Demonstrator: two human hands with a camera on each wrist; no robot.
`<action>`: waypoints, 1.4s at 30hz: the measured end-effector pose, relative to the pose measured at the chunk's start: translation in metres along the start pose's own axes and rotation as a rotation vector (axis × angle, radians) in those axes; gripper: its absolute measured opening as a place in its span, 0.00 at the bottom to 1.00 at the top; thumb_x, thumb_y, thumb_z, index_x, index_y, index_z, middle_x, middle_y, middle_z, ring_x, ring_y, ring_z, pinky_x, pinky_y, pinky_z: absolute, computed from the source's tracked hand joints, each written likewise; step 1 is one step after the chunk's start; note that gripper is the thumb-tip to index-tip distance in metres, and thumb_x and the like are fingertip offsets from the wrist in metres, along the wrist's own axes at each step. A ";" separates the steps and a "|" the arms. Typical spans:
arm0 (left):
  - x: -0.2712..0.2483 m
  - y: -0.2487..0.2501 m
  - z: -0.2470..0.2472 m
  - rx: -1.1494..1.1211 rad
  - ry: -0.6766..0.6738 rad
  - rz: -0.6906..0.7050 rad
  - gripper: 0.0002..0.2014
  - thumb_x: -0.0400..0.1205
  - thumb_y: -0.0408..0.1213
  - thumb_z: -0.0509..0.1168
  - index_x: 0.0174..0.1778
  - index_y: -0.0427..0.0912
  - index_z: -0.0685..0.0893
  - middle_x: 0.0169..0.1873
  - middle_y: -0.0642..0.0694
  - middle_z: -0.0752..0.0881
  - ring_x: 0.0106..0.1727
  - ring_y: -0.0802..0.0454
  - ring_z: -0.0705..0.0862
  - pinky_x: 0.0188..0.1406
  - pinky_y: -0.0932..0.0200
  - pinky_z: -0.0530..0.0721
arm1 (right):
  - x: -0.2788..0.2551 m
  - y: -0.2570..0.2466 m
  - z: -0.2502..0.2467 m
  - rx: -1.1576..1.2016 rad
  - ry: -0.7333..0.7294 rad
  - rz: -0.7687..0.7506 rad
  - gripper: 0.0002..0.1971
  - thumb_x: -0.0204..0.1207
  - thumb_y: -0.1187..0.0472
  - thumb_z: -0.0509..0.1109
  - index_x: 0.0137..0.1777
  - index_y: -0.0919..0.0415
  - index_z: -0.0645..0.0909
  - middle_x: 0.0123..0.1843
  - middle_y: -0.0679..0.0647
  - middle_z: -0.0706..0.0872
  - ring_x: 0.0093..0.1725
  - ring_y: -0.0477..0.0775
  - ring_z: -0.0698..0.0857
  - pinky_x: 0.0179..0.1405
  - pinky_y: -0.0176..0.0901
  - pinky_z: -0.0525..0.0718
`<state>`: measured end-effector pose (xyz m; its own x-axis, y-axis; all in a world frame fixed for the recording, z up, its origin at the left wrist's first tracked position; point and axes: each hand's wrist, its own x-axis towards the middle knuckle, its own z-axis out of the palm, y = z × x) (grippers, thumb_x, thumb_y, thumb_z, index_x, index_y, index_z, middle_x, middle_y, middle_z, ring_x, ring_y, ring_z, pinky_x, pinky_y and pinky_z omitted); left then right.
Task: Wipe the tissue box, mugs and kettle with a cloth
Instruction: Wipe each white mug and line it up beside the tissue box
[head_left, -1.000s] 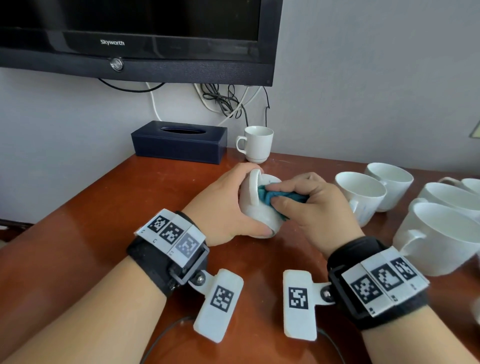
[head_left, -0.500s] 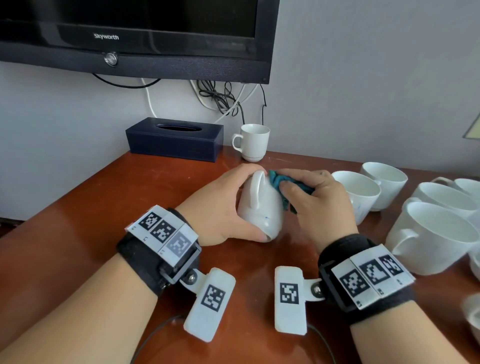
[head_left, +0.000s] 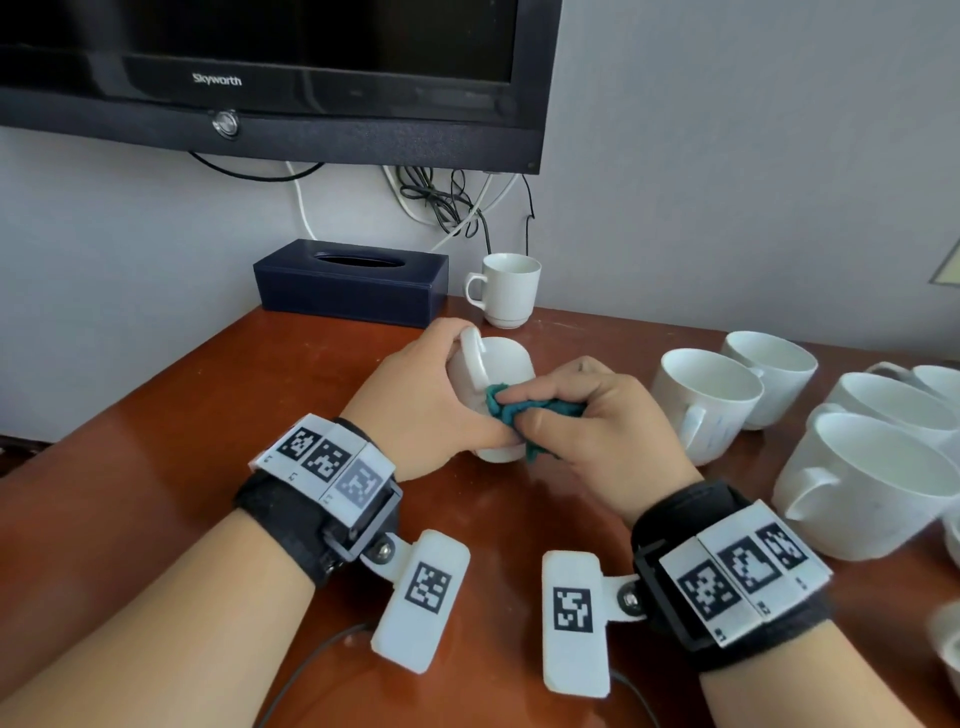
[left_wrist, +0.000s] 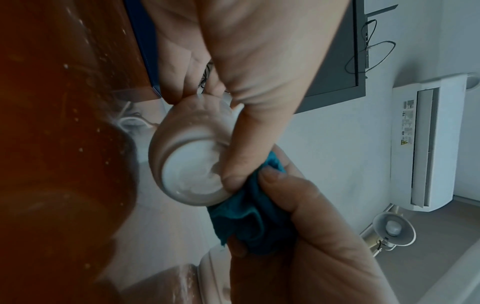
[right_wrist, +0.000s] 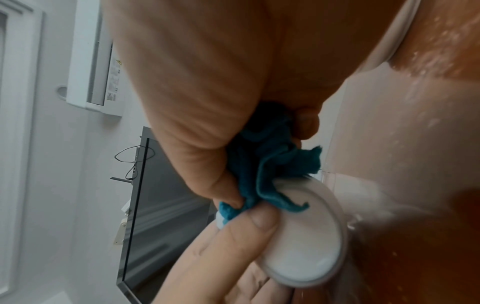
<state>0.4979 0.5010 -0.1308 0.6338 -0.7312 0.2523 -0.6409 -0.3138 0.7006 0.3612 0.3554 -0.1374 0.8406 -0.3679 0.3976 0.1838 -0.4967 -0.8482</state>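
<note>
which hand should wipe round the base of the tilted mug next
Right. The right hand already grips the teal cloth against the tilted mug near its base. The left hand grips the mug and is needed to steady it.

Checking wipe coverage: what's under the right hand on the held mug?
A bunched teal cloth sits between the right hand and the mug, near its base, which the left hand grips. How much of the mug wall the cloth touches is covered by the fingers.
</note>
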 end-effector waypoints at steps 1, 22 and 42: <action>0.000 0.000 0.000 0.000 0.005 -0.005 0.54 0.50 0.73 0.77 0.74 0.64 0.70 0.64 0.63 0.84 0.63 0.59 0.85 0.64 0.47 0.88 | 0.000 0.000 -0.001 0.003 0.005 -0.004 0.22 0.76 0.69 0.80 0.45 0.33 0.93 0.51 0.52 0.83 0.53 0.45 0.85 0.54 0.36 0.84; -0.009 0.013 -0.003 -0.090 -0.072 0.080 0.40 0.61 0.59 0.84 0.70 0.70 0.77 0.58 0.75 0.85 0.61 0.79 0.81 0.56 0.72 0.81 | 0.003 0.005 -0.009 0.070 0.204 0.019 0.16 0.82 0.60 0.76 0.49 0.31 0.92 0.57 0.47 0.88 0.57 0.50 0.89 0.60 0.60 0.90; -0.008 0.015 0.002 -0.152 -0.226 0.163 0.46 0.65 0.44 0.89 0.77 0.63 0.73 0.68 0.68 0.83 0.70 0.72 0.81 0.67 0.67 0.83 | 0.008 0.013 -0.013 0.009 0.383 0.034 0.12 0.75 0.40 0.70 0.56 0.35 0.90 0.58 0.49 0.89 0.58 0.52 0.89 0.62 0.64 0.89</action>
<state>0.4825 0.5006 -0.1238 0.4045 -0.8860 0.2266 -0.6436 -0.0998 0.7588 0.3638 0.3355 -0.1402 0.5952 -0.6523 0.4694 0.1650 -0.4725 -0.8658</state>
